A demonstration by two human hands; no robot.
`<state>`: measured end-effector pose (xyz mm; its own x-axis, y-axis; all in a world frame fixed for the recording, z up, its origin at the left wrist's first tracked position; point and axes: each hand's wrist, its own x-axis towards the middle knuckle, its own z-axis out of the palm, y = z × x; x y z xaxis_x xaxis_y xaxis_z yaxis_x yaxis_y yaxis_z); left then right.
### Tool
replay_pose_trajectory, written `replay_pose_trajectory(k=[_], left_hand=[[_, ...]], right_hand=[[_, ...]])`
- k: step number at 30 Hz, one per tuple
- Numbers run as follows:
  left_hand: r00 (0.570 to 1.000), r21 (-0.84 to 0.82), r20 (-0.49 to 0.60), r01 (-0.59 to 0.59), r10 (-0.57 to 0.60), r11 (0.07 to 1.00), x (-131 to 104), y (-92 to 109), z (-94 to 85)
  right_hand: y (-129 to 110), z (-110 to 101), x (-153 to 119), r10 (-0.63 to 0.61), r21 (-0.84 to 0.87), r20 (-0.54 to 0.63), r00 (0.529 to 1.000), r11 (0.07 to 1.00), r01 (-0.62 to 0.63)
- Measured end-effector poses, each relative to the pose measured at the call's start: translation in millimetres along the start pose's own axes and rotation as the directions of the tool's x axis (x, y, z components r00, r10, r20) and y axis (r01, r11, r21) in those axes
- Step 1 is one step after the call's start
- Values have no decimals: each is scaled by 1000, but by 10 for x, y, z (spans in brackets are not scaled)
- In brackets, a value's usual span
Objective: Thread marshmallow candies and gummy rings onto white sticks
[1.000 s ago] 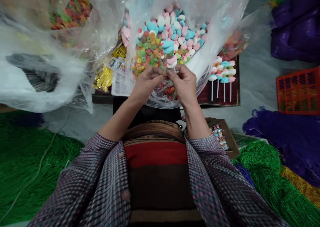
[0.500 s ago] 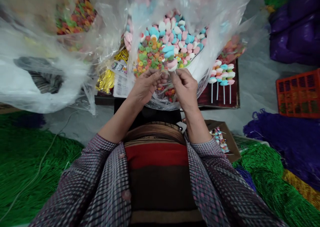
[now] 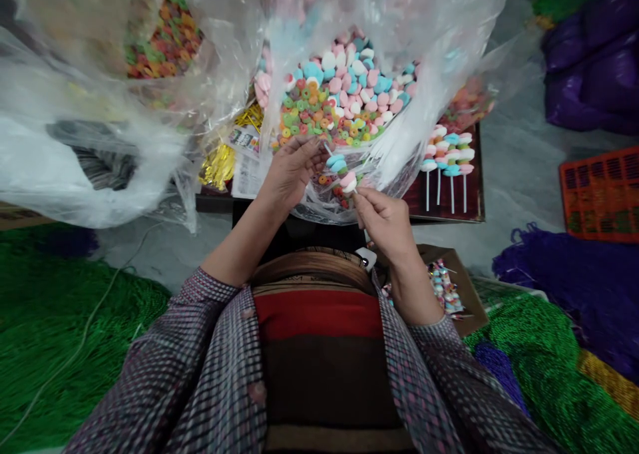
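My right hand (image 3: pixel 387 218) pinches the lower end of a white stick. Threaded on that stick is a candy skewer (image 3: pixel 348 182) of blue, pink and white marshmallows with a green gummy ring among them. It tilts up and left, its bare tip near the fingers of my left hand (image 3: pixel 295 168). Those fingers are curled together, and what they hold, if anything, is too small to make out. Just beyond my hands, an open clear plastic bag holds loose marshmallows (image 3: pixel 357 78) and gummy rings (image 3: pixel 305 111). White sticks (image 3: pixel 394 151) lie bundled at the bag's right side.
Several finished skewers (image 3: pixel 452 153) lie on the dark table (image 3: pixel 444 204) at right. More gummy rings (image 3: pixel 172 41) fill a bag at left, near gold twist ties (image 3: pixel 218 164). Below right is a cardboard box (image 3: pixel 469 294) of wrapped skewers; an orange crate (image 3: pixel 602 194) stands farther right.
My right hand has moved down and right with the skewer, bringing its blue marshmallows and upper tip toward my left hand. My left hand has stayed nearly in place.
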<state>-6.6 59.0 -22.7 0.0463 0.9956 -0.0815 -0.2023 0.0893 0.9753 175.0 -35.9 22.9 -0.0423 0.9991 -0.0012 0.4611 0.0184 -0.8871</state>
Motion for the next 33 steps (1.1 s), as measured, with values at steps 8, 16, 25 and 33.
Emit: replay_pose_trajectory(k=[8, 16, 25, 33], left_hand=[[994, 99, 0, -107, 107, 989, -72, 90, 44], [980, 260, 49, -200, 193, 945, -156, 92, 67], [923, 331, 177, -383, 342, 862, -226, 13, 59], [892, 524, 155, -438, 424, 730, -80, -288, -79]], right_hand=[[4, 15, -12, 28, 53, 4, 1000, 998, -28], [65, 118, 32, 92, 155, 116, 989, 982, -109], [104, 86, 274, 126, 171, 138, 982, 974, -148], [249, -148, 1310, 17, -123, -332, 943, 991, -61]])
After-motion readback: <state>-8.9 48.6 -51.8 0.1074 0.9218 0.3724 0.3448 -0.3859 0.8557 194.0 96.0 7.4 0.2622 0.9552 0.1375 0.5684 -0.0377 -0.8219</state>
